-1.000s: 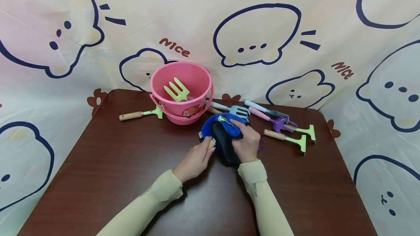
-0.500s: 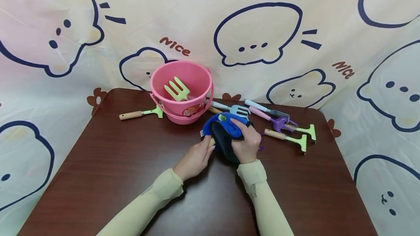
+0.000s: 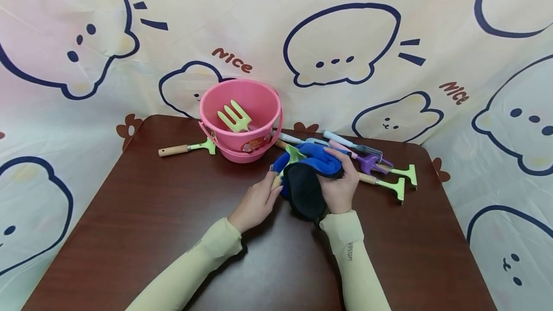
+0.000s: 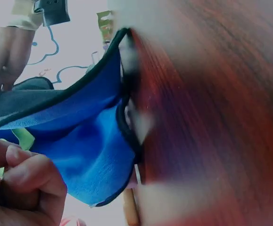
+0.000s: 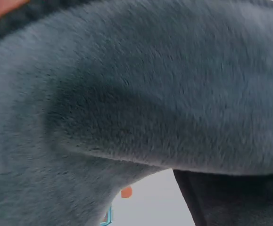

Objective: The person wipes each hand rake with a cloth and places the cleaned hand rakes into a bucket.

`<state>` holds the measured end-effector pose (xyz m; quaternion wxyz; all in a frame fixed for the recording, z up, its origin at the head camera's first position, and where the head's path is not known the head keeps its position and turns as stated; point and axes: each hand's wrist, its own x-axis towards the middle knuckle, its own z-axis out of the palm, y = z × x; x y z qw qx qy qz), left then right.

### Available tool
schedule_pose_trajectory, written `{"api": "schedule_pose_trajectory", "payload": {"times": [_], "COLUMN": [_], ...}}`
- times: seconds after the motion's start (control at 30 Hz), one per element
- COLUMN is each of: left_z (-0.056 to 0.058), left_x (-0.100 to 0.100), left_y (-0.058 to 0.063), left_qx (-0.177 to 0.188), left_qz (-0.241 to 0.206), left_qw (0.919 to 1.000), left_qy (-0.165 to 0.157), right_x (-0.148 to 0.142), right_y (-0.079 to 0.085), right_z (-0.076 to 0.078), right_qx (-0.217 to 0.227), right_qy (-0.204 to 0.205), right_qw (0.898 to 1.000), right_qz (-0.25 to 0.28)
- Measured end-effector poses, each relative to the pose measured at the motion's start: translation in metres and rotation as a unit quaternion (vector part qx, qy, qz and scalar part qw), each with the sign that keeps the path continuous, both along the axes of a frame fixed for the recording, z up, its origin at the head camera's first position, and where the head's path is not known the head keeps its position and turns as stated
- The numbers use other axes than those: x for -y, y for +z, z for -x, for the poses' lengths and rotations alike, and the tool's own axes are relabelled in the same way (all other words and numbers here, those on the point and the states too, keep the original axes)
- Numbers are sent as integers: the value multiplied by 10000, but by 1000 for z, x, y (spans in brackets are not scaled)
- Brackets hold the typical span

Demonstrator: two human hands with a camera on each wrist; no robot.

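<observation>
In the head view my left hand (image 3: 255, 205) grips the wooden handle of a small garden tool (image 3: 295, 154) with a light green head, angled away from me. My right hand (image 3: 341, 188) holds a soft cloth (image 3: 326, 160), blue on one face and dark grey on the other, with black edging. The cloth wraps around part of the green head. In the left wrist view the curled left fingers (image 4: 32, 176) sit beside the blue cloth (image 4: 94, 160); a bit of green shows between folds. Grey cloth (image 5: 127, 117) fills most of the right wrist view, hiding the right fingers.
A pink bucket (image 3: 226, 140) with a green fork (image 3: 235, 118) inside stands at the back. Left of it lies a green-headed tool (image 3: 186, 149). To the right lie several garden tools, including a purple fork (image 3: 369, 163) and a green scraper-like tool (image 3: 393, 187).
My right hand has shifted right, turning the cloth so its dark side bulges toward me. More of the tool's green head shows. My left hand stays nearly in place.
</observation>
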<state>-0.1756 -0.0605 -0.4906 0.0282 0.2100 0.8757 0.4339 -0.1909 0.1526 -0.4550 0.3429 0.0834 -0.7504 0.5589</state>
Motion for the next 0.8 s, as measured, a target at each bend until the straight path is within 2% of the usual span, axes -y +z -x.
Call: {"api": "schedule_pose_trajectory", "payload": {"times": [0.1, 0.2, 0.3, 0.43, 0.53, 0.67, 0.7, 0.8], "left_z": [0, -1, -3, -6, -9, -11, -12, -10], "left_x": [2, 3, 2, 0, -2, -4, -4, -5], "left_y": [3, 6, 7, 7, 5, 1, 0, -1], "left_qx": [-66, -208, -542, -1064, -1438, -1864, -1888, -1628], "left_qz": [70, 312, 749, 1326, 1623, 1840, 1826, 1594], "left_qw": [10000, 9993, 9956, 9854, 9761, 9651, 9649, 9737], "left_qy": [26, -95, -154, -3, 108, 78, 45, -41], "right_x": [0, 2, 4, 6, 6, 6, 6, 9], "right_y": [-1, -3, -6, -8, -7, -5, -5, -5], "right_z": [3, 5, 7, 7, 6, 5, 4, 4], "right_qx": [148, 58, -247, -599, -736, -960, -1005, -1078], "right_qy": [283, 455, 427, 214, 214, 166, 120, -42], "right_qw": [9981, 9925, 9853, 9752, 9711, 9671, 9666, 9681], "right_qz": [-526, -1131, -1634, -2118, -2258, -2352, -2354, -2260]}}
